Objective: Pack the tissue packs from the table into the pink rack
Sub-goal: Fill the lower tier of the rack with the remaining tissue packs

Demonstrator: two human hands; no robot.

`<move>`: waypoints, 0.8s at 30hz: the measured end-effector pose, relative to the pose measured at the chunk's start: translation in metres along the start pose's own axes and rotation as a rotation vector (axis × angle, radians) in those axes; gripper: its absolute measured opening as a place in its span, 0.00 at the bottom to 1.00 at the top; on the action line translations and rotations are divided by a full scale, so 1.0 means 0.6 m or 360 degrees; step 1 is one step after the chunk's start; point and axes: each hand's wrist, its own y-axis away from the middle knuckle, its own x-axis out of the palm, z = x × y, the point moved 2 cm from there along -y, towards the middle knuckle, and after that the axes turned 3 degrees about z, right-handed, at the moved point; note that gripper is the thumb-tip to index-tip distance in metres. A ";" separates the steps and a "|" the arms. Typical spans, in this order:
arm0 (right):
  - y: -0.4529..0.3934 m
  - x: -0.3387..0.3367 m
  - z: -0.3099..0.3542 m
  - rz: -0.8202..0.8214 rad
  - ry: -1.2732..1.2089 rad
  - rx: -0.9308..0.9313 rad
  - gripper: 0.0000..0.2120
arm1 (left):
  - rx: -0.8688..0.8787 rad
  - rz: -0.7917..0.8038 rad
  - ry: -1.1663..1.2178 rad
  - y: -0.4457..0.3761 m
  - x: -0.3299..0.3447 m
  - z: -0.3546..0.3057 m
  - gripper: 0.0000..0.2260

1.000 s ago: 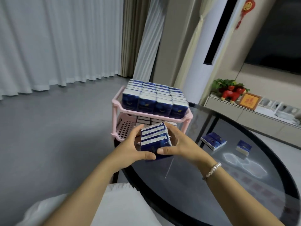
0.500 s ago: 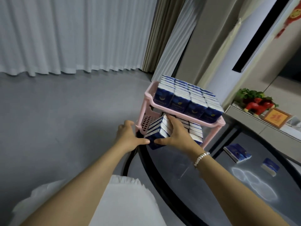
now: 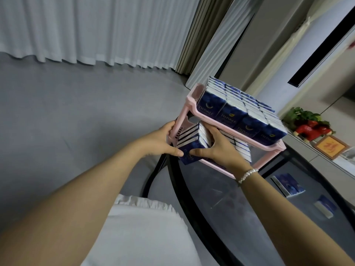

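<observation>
A two-tier pink rack (image 3: 194, 96) stands at the left edge of the dark round glass table (image 3: 221, 191). Its top shelf is full of blue-and-white tissue packs (image 3: 244, 110). A stack of several tissue packs (image 3: 192, 140) sits at the front left opening of the lower shelf, partly inside. My left hand (image 3: 161, 140) grips its left side and my right hand (image 3: 217, 148) grips its right side, thumbs on the front pack. More packs lie deeper on the lower shelf (image 3: 241, 148). Loose packs lie on the table: a pair (image 3: 288, 185) and a single one (image 3: 325, 208).
White cloth (image 3: 142, 227) covers my lap below the table edge. Grey floor and white curtains lie to the left. A low cabinet at the right holds a red ornament with greenery (image 3: 309, 127) and a framed picture (image 3: 330, 146).
Both hands have carried the stack forward from above the table into the front left of the rack's lower shelf. The camera has swung left and closer.
</observation>
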 end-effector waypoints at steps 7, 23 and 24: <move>-0.012 0.012 0.007 -0.0053 0.0396 -0.0207 0.44 | -0.0044 0.0101 0.0021 -0.014 -0.010 0.008 0.47; -0.012 0.052 -0.012 -0.0462 0.0438 -0.0246 0.45 | 0.0009 -0.0145 -0.0090 -0.026 -0.010 0.011 0.38; -0.017 0.051 -0.015 -0.0464 0.0503 -0.0244 0.45 | 0.0016 -0.0195 -0.0136 -0.028 -0.010 0.013 0.36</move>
